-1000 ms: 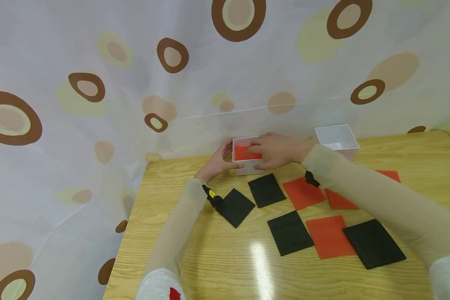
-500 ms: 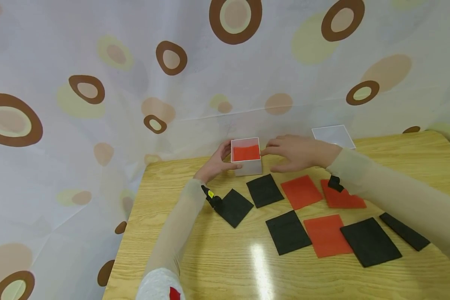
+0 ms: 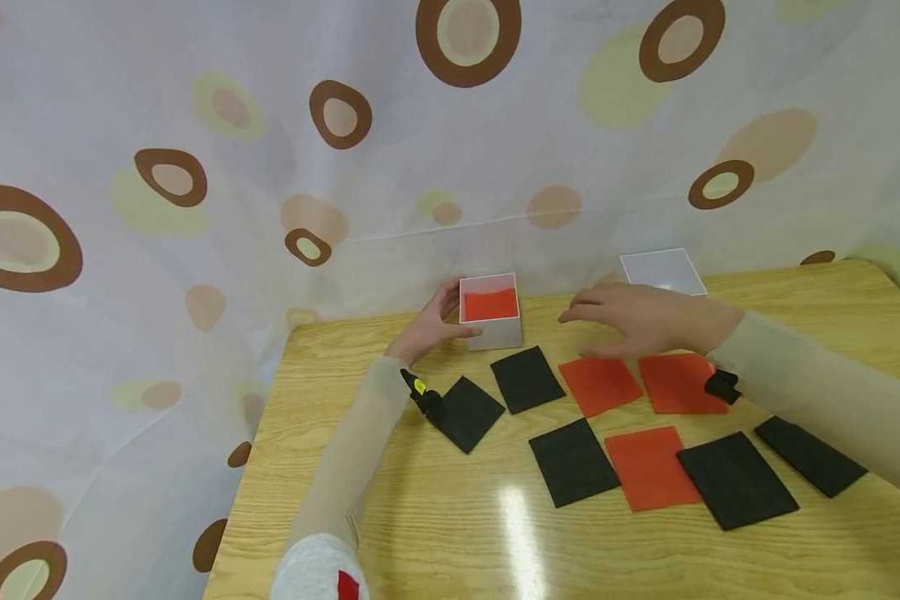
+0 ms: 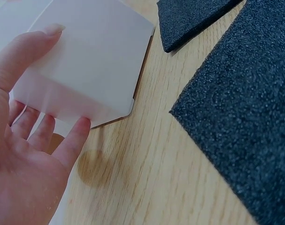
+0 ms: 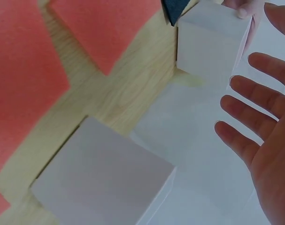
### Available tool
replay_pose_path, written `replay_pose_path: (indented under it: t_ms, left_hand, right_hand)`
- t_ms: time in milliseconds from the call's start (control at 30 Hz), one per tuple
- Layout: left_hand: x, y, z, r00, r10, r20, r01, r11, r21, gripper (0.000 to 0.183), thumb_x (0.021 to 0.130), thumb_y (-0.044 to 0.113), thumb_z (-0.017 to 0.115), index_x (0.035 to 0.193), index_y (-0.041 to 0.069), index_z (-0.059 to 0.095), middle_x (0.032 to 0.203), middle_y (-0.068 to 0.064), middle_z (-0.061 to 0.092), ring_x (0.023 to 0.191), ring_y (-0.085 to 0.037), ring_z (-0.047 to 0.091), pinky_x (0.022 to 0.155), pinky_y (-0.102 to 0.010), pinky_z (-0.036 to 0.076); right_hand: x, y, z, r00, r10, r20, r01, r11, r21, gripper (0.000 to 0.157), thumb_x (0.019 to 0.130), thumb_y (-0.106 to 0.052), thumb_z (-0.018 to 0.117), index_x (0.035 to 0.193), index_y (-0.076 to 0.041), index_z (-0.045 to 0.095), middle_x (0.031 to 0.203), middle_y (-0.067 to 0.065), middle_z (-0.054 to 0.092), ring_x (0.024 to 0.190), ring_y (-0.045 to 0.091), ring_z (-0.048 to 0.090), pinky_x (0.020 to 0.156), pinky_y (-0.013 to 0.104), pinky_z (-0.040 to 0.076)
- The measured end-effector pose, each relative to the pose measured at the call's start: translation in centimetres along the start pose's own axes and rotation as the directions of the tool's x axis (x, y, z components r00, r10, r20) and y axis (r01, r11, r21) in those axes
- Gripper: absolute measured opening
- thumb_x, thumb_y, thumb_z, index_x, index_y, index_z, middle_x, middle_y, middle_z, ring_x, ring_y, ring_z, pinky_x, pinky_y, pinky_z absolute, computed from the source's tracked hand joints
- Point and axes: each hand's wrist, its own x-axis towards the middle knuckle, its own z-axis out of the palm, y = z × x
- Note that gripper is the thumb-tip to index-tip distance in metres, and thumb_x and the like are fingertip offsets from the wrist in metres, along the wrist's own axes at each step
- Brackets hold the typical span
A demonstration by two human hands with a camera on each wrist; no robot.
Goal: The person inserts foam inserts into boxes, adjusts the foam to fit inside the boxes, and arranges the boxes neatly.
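Observation:
In the head view, my left hand (image 3: 425,332) grips the left side of a white open-topped box (image 3: 497,335), its thumb across the front wall. A red foam square (image 3: 491,305) stands inside that box. The left wrist view shows the fingertips against the box's side wall (image 4: 76,101), near a black foam square (image 4: 241,108). My right hand (image 3: 645,318) holds nothing, its fingers spread in the air between the two boxes. Behind it is a second white box (image 3: 663,271), mostly hidden by the hand. In the right wrist view this box (image 5: 104,173) lies below the fingers.
Red foam squares (image 3: 602,386) and several black foam squares (image 3: 573,463) lie flat on the wooden table (image 3: 420,533) in front of the boxes. One black piece (image 3: 810,454) is partly under the right forearm. A patterned curtain (image 3: 450,167) hangs directly behind the table.
My right hand has drawn out of the left box and moved right, fingers spreading. The red square in the box now shows more fully. My left hand keeps its place.

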Motion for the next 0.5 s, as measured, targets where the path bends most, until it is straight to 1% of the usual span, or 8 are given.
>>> replay_pose_path:
  t_ms: [167, 267, 400, 500]
  left_hand:
    - [0.0, 0.2, 0.0, 1.000, 0.002, 0.002, -0.002, 1.000, 0.003, 0.097, 0.091, 0.011, 0.082, 0.165, 0.021, 0.020, 0.168, 0.002, 0.030, 0.157, -0.019, 0.025, 0.125, -0.043, 0.029]
    - [-0.1, 0.2, 0.0, 1.000, -0.006, -0.001, 0.006, 1.000, 0.012, 0.097, 0.091, 0.012, 0.082, 0.165, 0.021, 0.020, 0.169, 0.002, 0.030, 0.157, -0.019, 0.025, 0.125, -0.043, 0.028]
    - [-0.1, 0.2, 0.0, 1.000, -0.015, -0.005, 0.015, 1.000, 0.020, 0.099, 0.091, 0.013, 0.083, 0.166, 0.021, 0.019, 0.169, 0.002, 0.029, 0.157, -0.019, 0.024, 0.125, -0.042, 0.028]
    - [0.0, 0.2, 0.0, 1.000, -0.021, -0.007, 0.021, 1.000, 0.017, 0.100, 0.090, 0.013, 0.083, 0.166, 0.021, 0.018, 0.170, 0.002, 0.028, 0.158, -0.018, 0.024, 0.125, -0.041, 0.027]
  right_hand:
    - [-1.4, 0.2, 0.8, 1.000, 0.001, 0.004, -0.001, 1.000, -0.003, 0.051, 0.096, -0.040, 0.075, 0.137, -0.010, 0.064, 0.133, 0.008, 0.063, 0.122, 0.030, 0.060, 0.103, 0.050, 0.052]
    - [-2.3, 0.3, 1.2, 1.000, -0.002, 0.007, 0.002, 1.000, -0.028, 0.053, 0.093, -0.040, 0.078, 0.137, -0.012, 0.065, 0.134, 0.007, 0.063, 0.121, 0.030, 0.060, 0.100, 0.049, 0.054]
    - [-3.4, 0.6, 2.2, 0.999, -0.028, -0.027, 0.026, 0.999, -0.047, 0.055, 0.091, -0.042, 0.080, 0.134, -0.011, 0.067, 0.130, 0.006, 0.065, 0.116, 0.028, 0.063, 0.097, 0.048, 0.056]
    - [-4.1, 1.0, 3.1, 0.999, -0.035, -0.031, 0.034, 0.999, -0.028, 0.058, 0.090, -0.045, 0.081, 0.133, -0.009, 0.067, 0.127, 0.005, 0.065, 0.112, 0.027, 0.064, 0.096, 0.047, 0.056]
